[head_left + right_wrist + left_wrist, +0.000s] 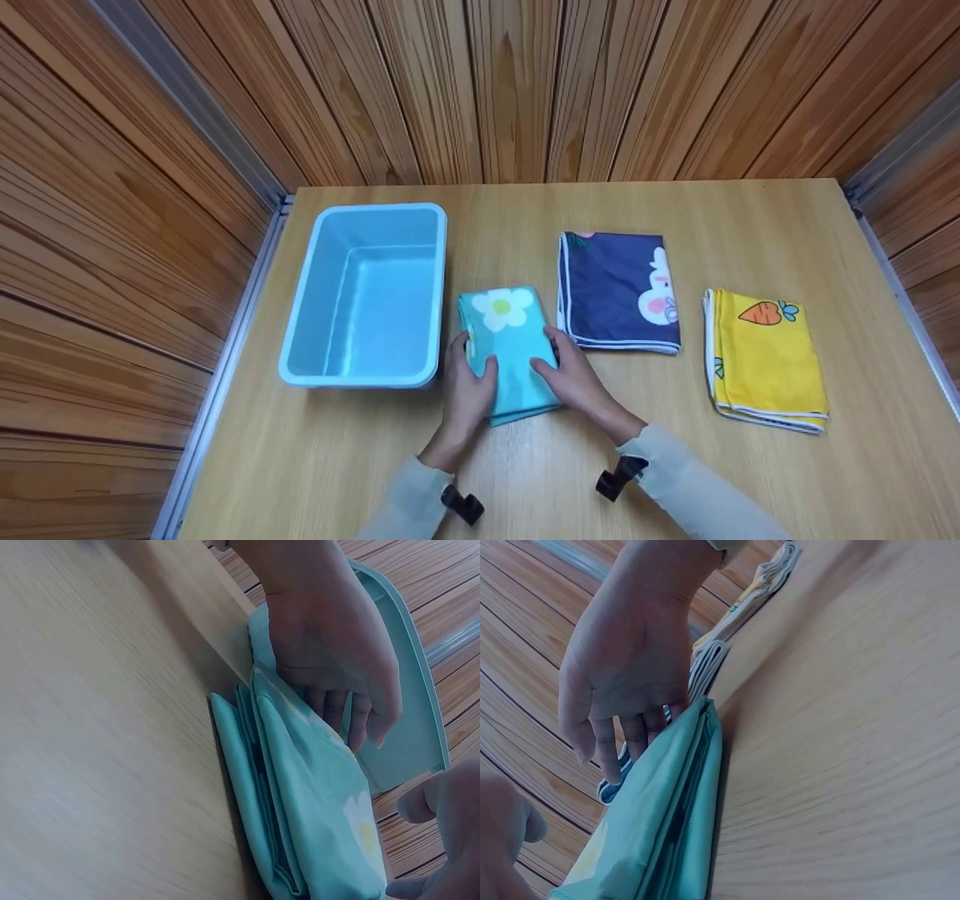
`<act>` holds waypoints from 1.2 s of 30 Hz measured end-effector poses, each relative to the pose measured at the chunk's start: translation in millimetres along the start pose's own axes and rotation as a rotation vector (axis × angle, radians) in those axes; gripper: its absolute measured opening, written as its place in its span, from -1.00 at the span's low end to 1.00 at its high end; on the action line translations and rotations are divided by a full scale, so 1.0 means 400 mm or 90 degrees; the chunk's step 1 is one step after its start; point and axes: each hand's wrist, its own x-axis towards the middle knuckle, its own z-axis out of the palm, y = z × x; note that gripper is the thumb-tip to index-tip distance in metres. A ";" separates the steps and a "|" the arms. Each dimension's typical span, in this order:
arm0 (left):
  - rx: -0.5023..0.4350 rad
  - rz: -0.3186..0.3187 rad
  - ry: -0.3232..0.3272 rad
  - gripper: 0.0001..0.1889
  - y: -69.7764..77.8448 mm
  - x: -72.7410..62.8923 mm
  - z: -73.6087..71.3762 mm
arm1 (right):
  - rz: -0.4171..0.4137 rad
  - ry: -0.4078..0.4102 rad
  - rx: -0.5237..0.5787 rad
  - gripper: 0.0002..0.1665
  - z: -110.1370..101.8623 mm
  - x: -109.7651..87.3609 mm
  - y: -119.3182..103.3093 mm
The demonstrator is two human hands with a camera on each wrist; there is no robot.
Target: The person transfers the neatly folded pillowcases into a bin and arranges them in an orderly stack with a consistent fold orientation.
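A folded teal cloth (pixel 517 337) with a white, yellow-centred flower lies on the table, its stacked layers facing the wrist cameras. My left hand (pixel 469 382) is at its left edge, the thumb over the top and the fingers along the side. At the right edge, my right hand (pixel 577 375) mirrors this, its thumb pointing inward over the cloth. Seen from the left wrist, the right hand's fingers (pixel 634 736) reach down fairly straight behind the cloth. In the right wrist view the left hand's fingers (pixel 360 720) do likewise, their tips partly hidden by it.
A light blue plastic bin (pixel 435 300) stands to the left of the cloth, with nothing inside. To the right lie a folded navy cloth (pixel 611 292) with a white rabbit and a folded yellow cloth (pixel 769 360) with carrots. Wood-plank walls (pixel 510 90) enclose the table (pixel 750 217).
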 end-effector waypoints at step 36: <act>-0.057 -0.091 -0.005 -0.33 0.019 0.018 0.014 | 0.014 -0.001 0.046 -0.36 0.001 0.012 0.024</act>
